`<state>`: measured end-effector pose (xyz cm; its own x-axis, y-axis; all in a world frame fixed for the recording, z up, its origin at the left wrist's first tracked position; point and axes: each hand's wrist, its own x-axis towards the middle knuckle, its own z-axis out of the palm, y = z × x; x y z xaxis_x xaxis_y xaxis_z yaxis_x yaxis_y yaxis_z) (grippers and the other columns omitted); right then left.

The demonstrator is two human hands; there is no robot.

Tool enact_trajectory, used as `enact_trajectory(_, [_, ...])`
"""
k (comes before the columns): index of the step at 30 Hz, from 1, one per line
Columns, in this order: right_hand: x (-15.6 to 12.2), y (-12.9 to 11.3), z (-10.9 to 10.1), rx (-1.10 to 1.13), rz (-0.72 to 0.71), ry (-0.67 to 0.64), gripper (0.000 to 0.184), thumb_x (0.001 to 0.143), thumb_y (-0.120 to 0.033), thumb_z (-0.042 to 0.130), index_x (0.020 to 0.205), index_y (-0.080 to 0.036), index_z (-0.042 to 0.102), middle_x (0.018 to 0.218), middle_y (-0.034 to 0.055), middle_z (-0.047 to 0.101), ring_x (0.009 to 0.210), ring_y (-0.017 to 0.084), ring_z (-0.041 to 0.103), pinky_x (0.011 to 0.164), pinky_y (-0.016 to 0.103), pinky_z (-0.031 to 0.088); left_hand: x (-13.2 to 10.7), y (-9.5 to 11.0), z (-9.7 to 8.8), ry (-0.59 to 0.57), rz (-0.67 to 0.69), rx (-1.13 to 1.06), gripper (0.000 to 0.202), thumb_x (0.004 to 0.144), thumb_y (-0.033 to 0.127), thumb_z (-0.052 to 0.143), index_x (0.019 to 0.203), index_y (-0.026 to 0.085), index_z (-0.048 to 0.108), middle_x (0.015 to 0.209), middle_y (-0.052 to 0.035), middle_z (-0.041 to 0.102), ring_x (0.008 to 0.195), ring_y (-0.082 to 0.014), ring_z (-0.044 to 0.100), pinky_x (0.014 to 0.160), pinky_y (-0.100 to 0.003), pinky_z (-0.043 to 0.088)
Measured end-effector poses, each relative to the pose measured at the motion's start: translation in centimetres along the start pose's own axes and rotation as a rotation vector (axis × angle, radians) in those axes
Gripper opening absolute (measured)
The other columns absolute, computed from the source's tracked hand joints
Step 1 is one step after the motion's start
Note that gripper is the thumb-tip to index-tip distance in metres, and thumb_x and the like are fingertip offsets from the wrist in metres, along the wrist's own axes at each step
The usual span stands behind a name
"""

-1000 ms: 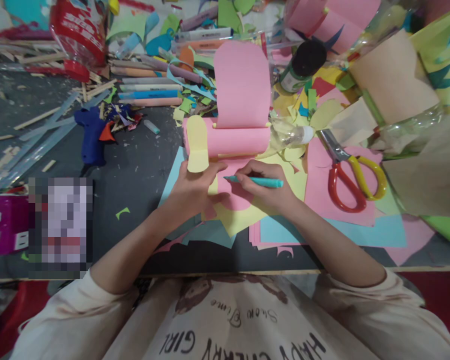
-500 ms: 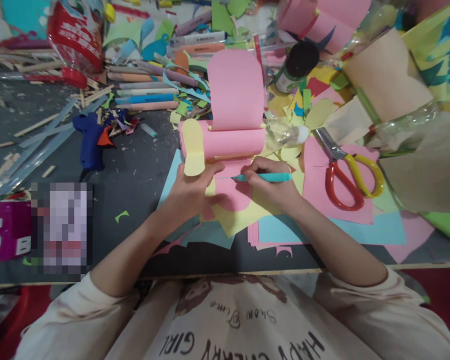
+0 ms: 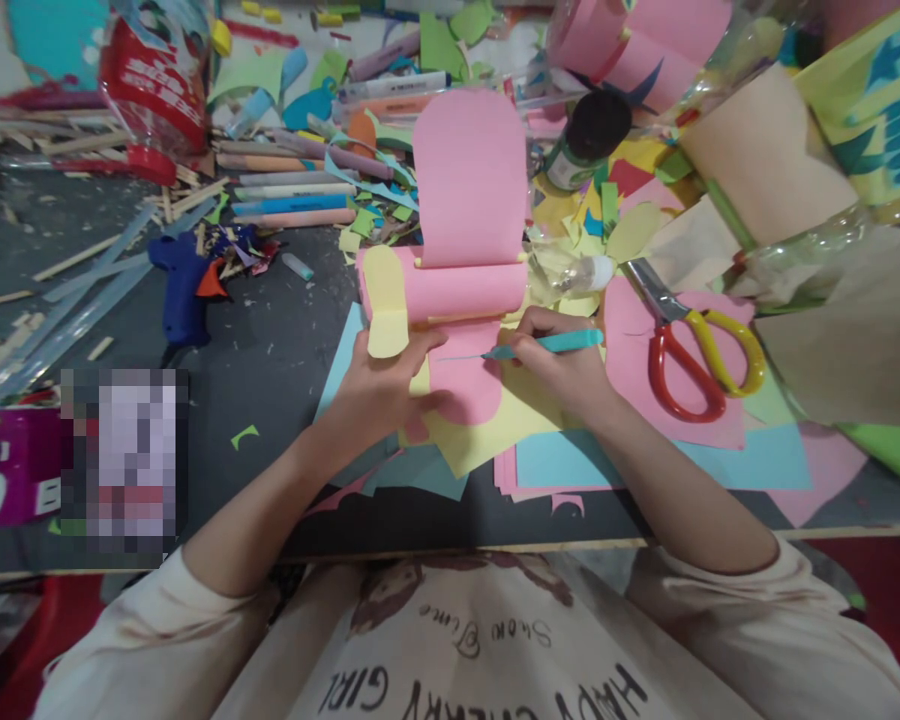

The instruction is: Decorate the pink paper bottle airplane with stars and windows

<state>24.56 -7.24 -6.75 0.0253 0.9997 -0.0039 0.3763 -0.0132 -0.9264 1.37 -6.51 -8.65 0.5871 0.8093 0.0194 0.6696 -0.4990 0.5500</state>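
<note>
My right hand [image 3: 562,368] grips a teal pen [image 3: 551,344], its tip lying on a pink paper shape [image 3: 469,385] that rests on a yellow sheet [image 3: 510,420]. My left hand [image 3: 379,390] presses down on the left side of that pink shape, fingers curled, touching a yellow rounded flap [image 3: 386,300]. Just beyond both hands stands a pink paper craft [image 3: 469,215] with a rolled base and a tall rounded back.
Red-and-yellow scissors [image 3: 701,350] lie right of my right hand on pink paper. A blue glue gun [image 3: 184,285] sits to the left, markers [image 3: 300,195] and paper scraps behind it. A dark-capped bottle [image 3: 589,135], a red-labelled jar [image 3: 157,80] and clear plastic bottles crowd the back.
My right hand with the teal pen has slid to the right and slightly away along the pink shape. The left hand has stayed pressed on the paper.
</note>
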Motion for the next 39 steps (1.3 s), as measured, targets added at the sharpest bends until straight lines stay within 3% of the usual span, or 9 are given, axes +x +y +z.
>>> enact_trajectory(4, [0.0,-0.2,-0.2,0.009,-0.015,0.002,0.026,0.071,-0.017,0.051,0.052,-0.025,0.034,0.049,-0.0046,0.035,0.051,0.011,0.034,0.051,0.029,0.026,0.0,0.0,-0.1,-0.009,-0.009,-0.006,0.051,0.090,0.042,0.074,0.133,0.019,0.061,0.101,-0.0096,0.068,0.089,-0.0242,0.063,0.086,-0.039,0.050])
enact_trajectory(9, [0.0,-0.1,-0.4,0.027,0.002,0.019,0.028,0.072,-0.019,0.052,0.051,-0.024,0.034,0.047,-0.0051,0.035,0.050,0.010,0.033,0.051,0.029,0.025,0.0,0.5,-0.2,-0.011,-0.030,-0.004,0.051,0.092,0.047,0.070,0.134,0.020,0.060,0.104,-0.0096,0.067,0.086,-0.0218,0.061,0.088,-0.038,0.050])
enact_trajectory(14, [-0.3,-0.7,-1.8,0.144,-0.064,0.204,0.026,0.076,-0.019,0.054,0.052,-0.024,0.046,0.052,-0.0025,0.047,0.047,0.011,0.040,0.046,0.030,0.029,0.4,0.8,-0.4,-0.057,-0.067,0.008,0.052,0.092,0.047,0.070,0.134,0.018,0.061,0.099,-0.0094,0.068,0.092,-0.0264,0.062,0.095,-0.044,0.047])
enact_trajectory(17, [-0.7,-1.3,-2.3,0.325,-0.004,0.304,0.025,0.080,-0.029,0.056,0.056,-0.024,0.054,0.053,-0.0022,0.050,0.043,0.011,0.042,0.039,0.028,0.028,0.7,0.9,-0.5,-0.123,-0.118,0.007,0.060,0.089,0.050,0.073,0.138,0.019,0.060,0.106,-0.0093,0.068,0.097,-0.0275,0.063,0.100,-0.045,0.046])
enact_trajectory(21, [-1.0,-1.1,-1.4,0.628,0.251,0.161,0.039,0.077,-0.060,0.062,0.065,-0.024,0.062,0.049,-0.0029,0.056,0.035,0.010,0.046,0.031,0.024,0.028,0.6,1.1,-0.5,-0.124,-0.120,0.029,0.060,0.091,0.046,0.073,0.141,0.018,0.056,0.119,-0.0121,0.068,0.097,-0.0239,0.062,0.097,-0.038,0.046])
enact_trajectory(24, [-1.2,-0.4,-0.7,0.709,0.347,0.068,0.045,0.074,-0.068,0.069,0.068,-0.024,0.060,0.048,-0.0032,0.060,0.034,0.010,0.049,0.031,0.022,0.035,0.6,1.3,-0.6,-0.096,-0.098,0.047,0.054,0.093,0.047,0.070,0.138,0.017,0.059,0.109,-0.0107,0.069,0.093,-0.0230,0.061,0.093,-0.036,0.047])
enact_trajectory(28, [-1.5,0.1,-0.5,0.708,0.322,-0.003,0.045,0.076,-0.068,0.070,0.071,-0.024,0.060,0.052,-0.0039,0.063,0.037,0.011,0.053,0.034,0.023,0.042,0.5,1.2,-0.6,-0.081,-0.085,0.049,0.052,0.094,0.047,0.068,0.136,0.017,0.060,0.102,-0.0089,0.067,0.085,-0.0211,0.060,0.089,-0.035,0.047])
enact_trajectory(34, [-1.6,0.1,-0.2,0.701,0.220,0.024,0.038,0.078,-0.058,0.076,0.073,-0.024,0.060,0.053,-0.0054,0.063,0.039,0.010,0.054,0.036,0.021,0.045,0.1,0.6,-0.2,-0.023,-0.018,0.052,0.051,0.094,0.042,0.068,0.136,0.015,0.060,0.103,-0.0104,0.067,0.090,-0.0232,0.062,0.089,-0.036,0.046])
enact_trajectory(39, [-1.7,0.4,-0.1,0.686,0.167,0.007,0.036,0.076,-0.050,0.081,0.071,-0.023,0.059,0.051,-0.0070,0.060,0.040,0.009,0.056,0.039,0.020,0.048,0.1,0.3,0.0,0.002,0.020,0.079,0.051,0.090,0.039,0.074,0.133,0.014,0.061,0.095,-0.0080,0.067,0.094,-0.0261,0.063,0.098,-0.042,0.043])
